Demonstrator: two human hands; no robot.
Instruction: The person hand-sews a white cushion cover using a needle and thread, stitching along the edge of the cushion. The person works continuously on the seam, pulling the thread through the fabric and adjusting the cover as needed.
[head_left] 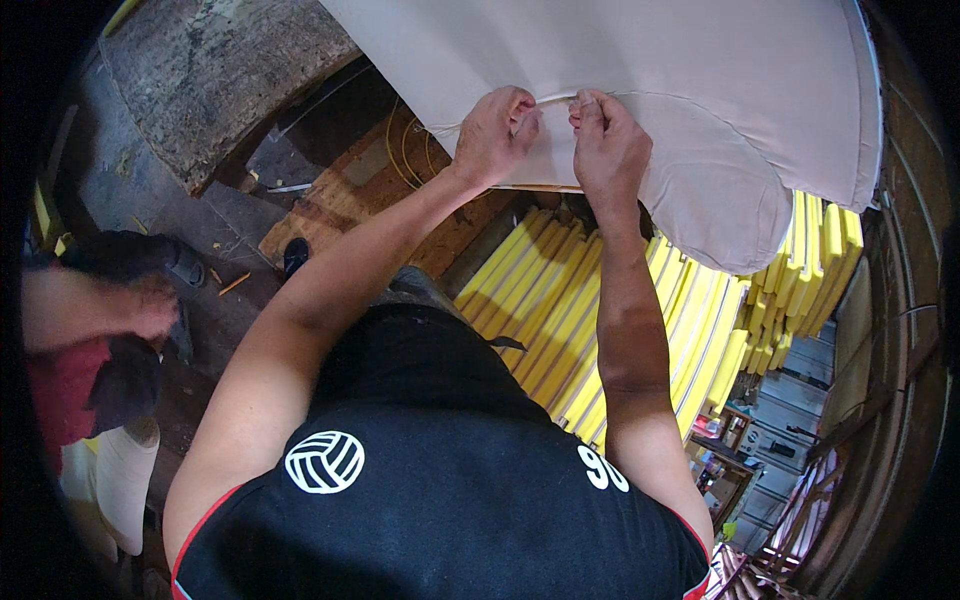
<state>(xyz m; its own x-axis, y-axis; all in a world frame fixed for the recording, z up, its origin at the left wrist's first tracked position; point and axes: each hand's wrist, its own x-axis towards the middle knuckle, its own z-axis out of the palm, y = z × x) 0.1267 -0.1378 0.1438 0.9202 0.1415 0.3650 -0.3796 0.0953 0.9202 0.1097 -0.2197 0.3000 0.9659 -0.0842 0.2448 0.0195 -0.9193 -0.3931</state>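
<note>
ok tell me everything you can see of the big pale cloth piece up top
The pale cloth is off-white, looks like soft woven fabric, and is spread broad across the top of the view, lightly wrinkled. Its right edge looks layered. A curved line, like a seam or fold, arcs right from the hands toward a rounded lobe, which overlaps the yellow stack in view; contact there can't be told. The left hand and right hand pinch it at a raised ridge.

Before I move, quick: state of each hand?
Left hand: closed, fingers pinched on a thin pale strip along the pale fabric.
Right hand: closed, pinching the same strip.
</note>
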